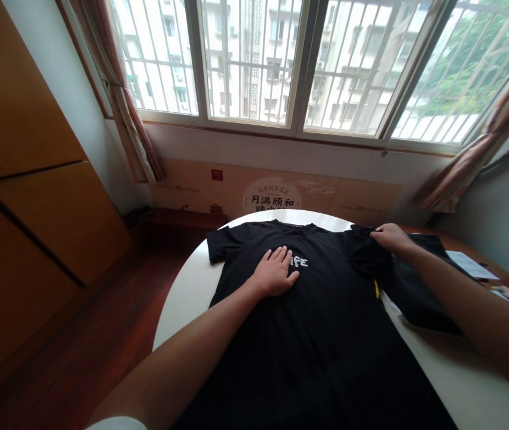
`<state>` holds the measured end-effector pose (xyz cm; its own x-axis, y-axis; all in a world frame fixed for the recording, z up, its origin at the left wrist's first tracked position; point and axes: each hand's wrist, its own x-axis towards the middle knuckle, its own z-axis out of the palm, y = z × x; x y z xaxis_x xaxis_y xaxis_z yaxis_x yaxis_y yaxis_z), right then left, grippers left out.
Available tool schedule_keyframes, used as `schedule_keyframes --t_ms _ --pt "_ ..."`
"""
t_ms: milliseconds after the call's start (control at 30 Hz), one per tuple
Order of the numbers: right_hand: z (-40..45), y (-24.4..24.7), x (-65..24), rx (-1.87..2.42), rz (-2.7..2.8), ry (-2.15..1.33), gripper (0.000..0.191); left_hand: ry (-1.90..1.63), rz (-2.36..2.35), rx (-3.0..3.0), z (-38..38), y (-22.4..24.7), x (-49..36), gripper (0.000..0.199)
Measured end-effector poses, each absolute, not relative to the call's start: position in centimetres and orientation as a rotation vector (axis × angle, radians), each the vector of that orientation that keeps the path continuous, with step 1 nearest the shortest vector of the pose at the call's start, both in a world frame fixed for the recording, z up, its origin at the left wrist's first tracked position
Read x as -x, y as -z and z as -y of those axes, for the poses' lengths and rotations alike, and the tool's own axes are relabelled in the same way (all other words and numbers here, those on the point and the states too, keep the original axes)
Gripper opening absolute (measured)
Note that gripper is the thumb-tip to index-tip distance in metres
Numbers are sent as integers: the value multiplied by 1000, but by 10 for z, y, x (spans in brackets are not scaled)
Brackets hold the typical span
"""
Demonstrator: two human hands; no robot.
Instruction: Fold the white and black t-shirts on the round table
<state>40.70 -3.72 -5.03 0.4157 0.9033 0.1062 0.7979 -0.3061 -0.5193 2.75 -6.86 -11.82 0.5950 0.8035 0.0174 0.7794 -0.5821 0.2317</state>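
Observation:
A black T-shirt with white lettering on its chest lies spread on a round white table, its collar at the far edge. My left hand rests flat on the chest, fingers stretched out, partly covering the lettering. At the shirt's right sleeve, my right hand pinches the sleeve's upper edge between closed fingers. The left sleeve lies out flat near the table's rim. A small yellow strip shows just below the right sleeve.
A dark folded cloth lies at the right, beside the shirt. Papers lie on a wooden surface farther right. Behind the table are a printed cardboard panel and barred windows. Wooden cabinets stand at the left.

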Motion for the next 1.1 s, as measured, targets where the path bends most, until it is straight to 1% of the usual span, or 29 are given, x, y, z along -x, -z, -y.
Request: schedule_keyframes --t_ms 67,100,200,300,533,667,800,900,1000,1100 --pt "29 40 -390 2125 1437 -330 12 -201 -1308 -2615 68 120 -27 79" --pt "24 35 -380 2107 1429 -362 12 -211 -1304 -2612 68 120 -26 79" --pt "7 23 -346 2042 1428 -500 26 -236 -1295 -2601 69 122 -24 79" --pt "-10 20 -312 1978 1459 -649 27 -254 -1286 -2591 71 122 -23 79" --pt "-44 39 -251 1862 1509 -867 16 -276 -1269 -2582 73 123 -20 81" --pt "-47 55 -231 1825 1530 -933 18 -321 -1263 -2595 72 124 -20 79" --pt "-37 61 -222 1774 1579 -975 33 -352 -1206 -2617 72 120 -20 80" --pt "-22 55 -227 1735 1644 -922 42 -323 -1179 -2631 73 116 -19 73" --pt "13 46 -246 1751 1699 -799 40 -347 -1172 -2617 74 113 -20 74" --pt "85 46 -272 1820 1763 -650 37 -398 -1143 -2603 77 110 -22 77"
